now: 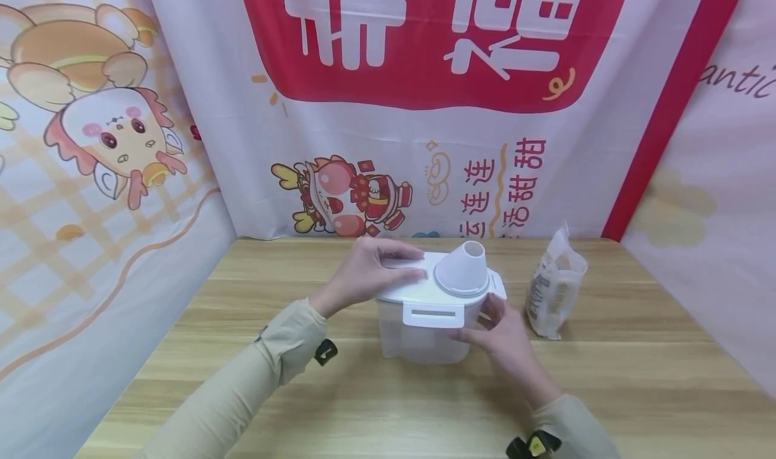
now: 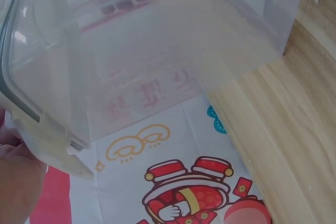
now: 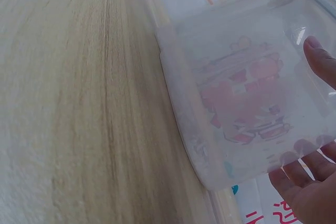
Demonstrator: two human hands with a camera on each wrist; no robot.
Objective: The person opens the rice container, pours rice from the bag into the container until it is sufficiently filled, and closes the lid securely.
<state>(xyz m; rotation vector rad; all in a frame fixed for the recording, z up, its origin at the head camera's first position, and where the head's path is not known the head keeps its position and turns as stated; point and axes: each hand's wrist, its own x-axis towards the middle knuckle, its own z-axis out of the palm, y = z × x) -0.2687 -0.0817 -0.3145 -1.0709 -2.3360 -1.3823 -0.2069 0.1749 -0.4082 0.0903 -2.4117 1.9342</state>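
Observation:
A translucent plastic storage container (image 1: 424, 343) stands upright on the table, topped by a white lid (image 1: 403, 289). On the lid's right part rises a white cone-shaped spout (image 1: 462, 270), and a white clip (image 1: 433, 315) hangs down over the front. My left hand (image 1: 364, 273) holds the lid at its left end, thumb and fingers over the top. My right hand (image 1: 509, 334) grips the right end of the body below the lid. In the right wrist view, the right thumb (image 3: 321, 61) lies along one wall, with fingers on another. Nothing shows inside the container (image 2: 152, 61).
Right of the container stands a crumpled translucent plastic bag (image 1: 554, 290) with dark print, holding something pale. The wooden table (image 1: 273, 391) ends at the back against a printed cloth (image 1: 424, 162). More printed cloth hangs along both sides.

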